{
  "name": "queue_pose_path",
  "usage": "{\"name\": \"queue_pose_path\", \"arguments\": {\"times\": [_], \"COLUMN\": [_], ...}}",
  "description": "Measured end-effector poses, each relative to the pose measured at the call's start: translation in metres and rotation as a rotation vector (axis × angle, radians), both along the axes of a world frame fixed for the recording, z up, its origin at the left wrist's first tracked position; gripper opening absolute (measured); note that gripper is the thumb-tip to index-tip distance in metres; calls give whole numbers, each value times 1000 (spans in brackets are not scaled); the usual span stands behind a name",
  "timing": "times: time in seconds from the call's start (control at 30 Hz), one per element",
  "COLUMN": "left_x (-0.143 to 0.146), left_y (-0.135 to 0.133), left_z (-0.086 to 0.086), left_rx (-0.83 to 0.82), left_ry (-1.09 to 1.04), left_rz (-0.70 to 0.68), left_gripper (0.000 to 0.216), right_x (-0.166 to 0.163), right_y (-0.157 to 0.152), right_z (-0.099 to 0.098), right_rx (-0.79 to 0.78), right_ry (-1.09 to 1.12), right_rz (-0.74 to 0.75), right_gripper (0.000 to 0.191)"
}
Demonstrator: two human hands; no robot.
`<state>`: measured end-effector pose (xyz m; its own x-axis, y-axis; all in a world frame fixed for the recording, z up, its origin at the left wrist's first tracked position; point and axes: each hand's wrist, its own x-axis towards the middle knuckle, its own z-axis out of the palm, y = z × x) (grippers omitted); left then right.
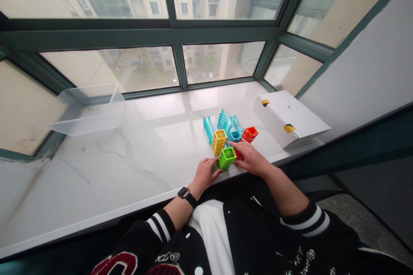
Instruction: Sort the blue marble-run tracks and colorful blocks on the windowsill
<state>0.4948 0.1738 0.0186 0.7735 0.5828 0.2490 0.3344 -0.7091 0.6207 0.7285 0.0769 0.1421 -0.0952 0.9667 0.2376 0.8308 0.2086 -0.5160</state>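
A green openwork plastic block tower [227, 158] stands near the front edge of the sill, between my hands. My left hand [205, 175] is at its left side, with fingertips and thumb against its lower part. On the other side, my right hand [251, 157] grips it, the index finger reaching over behind it. Just behind is a yellow block tower [220, 142], upright. Close by are a blue block [235, 136] and an orange-red block tower [250, 133]. A red piece [239, 154] is partly hidden by my right hand.
Light-blue translucent track pieces [225, 121] lie behind the blocks. A clear plastic bin [87, 123] stands at the left by the window. At the right is a white box [292, 116] with yellow-black tabs. The marble sill [129, 172] ends at a front edge before my body.
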Motion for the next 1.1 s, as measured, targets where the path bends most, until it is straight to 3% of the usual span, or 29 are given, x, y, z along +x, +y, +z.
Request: {"name": "queue_pose_path", "arguments": {"times": [1.1], "left_x": [0], "left_y": [-1], "left_z": [6], "left_rx": [-26], "left_ry": [-16], "left_rz": [-3], "left_gripper": [50], "right_x": [2], "right_y": [-2], "right_z": [-2], "right_rx": [11], "right_ry": [-4], "right_rz": [19], "right_gripper": [69]}}
